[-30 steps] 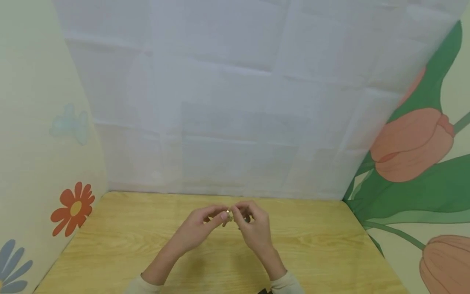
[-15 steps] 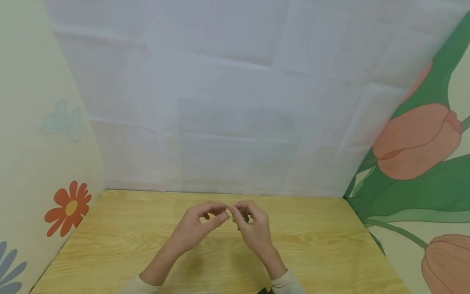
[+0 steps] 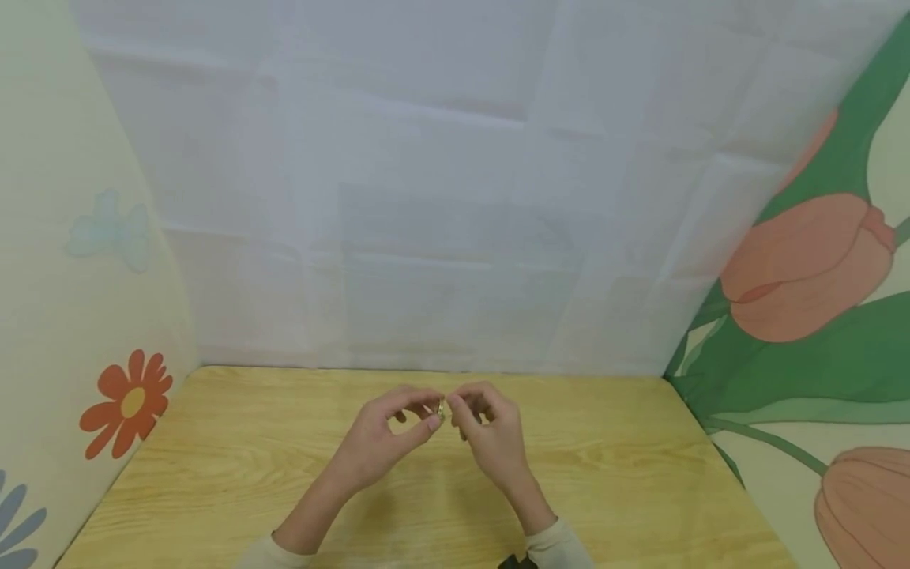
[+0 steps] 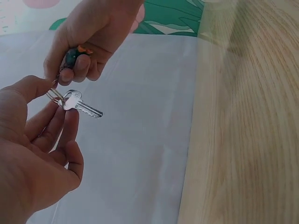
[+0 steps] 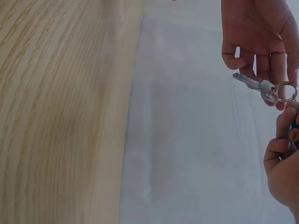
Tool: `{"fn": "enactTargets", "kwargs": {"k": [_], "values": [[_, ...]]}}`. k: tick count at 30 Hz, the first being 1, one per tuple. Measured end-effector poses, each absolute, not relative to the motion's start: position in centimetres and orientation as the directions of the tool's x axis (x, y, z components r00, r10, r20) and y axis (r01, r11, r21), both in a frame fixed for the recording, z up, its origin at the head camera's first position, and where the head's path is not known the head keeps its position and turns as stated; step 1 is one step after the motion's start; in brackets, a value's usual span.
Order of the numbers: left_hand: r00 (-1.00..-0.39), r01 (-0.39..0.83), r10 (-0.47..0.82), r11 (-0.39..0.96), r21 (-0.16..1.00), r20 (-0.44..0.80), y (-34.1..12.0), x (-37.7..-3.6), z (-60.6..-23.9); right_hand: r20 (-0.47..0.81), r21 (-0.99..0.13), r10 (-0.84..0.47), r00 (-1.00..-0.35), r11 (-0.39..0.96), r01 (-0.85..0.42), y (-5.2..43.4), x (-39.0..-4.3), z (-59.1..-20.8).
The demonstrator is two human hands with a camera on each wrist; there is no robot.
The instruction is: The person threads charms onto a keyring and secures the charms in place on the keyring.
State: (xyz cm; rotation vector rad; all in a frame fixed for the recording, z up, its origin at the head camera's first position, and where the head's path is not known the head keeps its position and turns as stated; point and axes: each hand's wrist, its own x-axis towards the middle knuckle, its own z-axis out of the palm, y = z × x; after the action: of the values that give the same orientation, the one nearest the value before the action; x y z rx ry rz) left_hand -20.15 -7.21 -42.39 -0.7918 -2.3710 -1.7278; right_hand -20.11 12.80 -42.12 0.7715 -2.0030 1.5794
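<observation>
Both hands meet above the wooden table [image 3: 227,466] around a small metal key ring [image 4: 55,95]. A silver key [image 4: 80,107] hangs from the ring and points away from the palm. My left hand [image 4: 50,99] pinches the ring between thumb and fingers. My right hand [image 4: 66,70] curls round a dark green fob with an orange spot [image 4: 74,55] and touches the ring with its fingertips. In the right wrist view the key [image 5: 254,84] and ring [image 5: 283,91] sit below the left hand [image 5: 261,42], with the right hand [image 5: 282,163] under them. In the head view the left hand [image 3: 408,419] and right hand [image 3: 472,419] touch at the ring [image 3: 441,409].
A white creased sheet [image 3: 455,197] hangs as the back wall behind the table. Side walls carry flower pictures: an orange daisy [image 3: 128,401] on the left, tulips [image 3: 803,269] on the right. A small dark thing [image 3: 513,563] shows at the bottom edge by the right sleeve.
The hands stay together at the same spot over the table, working at the ring with small finger motions. The head view has shifted slightly.
</observation>
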Motion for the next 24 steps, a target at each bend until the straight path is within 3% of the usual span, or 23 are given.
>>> {"fn": "enactTargets", "kwargs": {"k": [6,12,18,24], "values": [[-0.887,0.378,0.372,0.244,0.893,0.274,-7.1,-20.2,-42.1,0.637,-0.731,-0.141,-0.758,0.205,-0.651,12.8,-20.1,-41.9],[-0.915,0.29,0.361,0.278,0.916,0.181,-7.3,-20.0,-41.9,0.665,-0.691,-0.162,-0.729,0.236,-0.683,12.2,-18.8,-40.4],[-0.9,0.298,0.397,0.258,0.919,0.18,-7.6,-19.9,-41.8,0.643,-0.699,-0.22,-0.733,0.222,-0.68,12.3,-19.7,-42.2],[-0.917,0.311,0.339,0.277,0.909,0.21,-7.6,-19.8,-41.4,0.675,-0.673,-0.228,-0.701,0.199,-0.713,12.7,-20.4,-43.0]]}}
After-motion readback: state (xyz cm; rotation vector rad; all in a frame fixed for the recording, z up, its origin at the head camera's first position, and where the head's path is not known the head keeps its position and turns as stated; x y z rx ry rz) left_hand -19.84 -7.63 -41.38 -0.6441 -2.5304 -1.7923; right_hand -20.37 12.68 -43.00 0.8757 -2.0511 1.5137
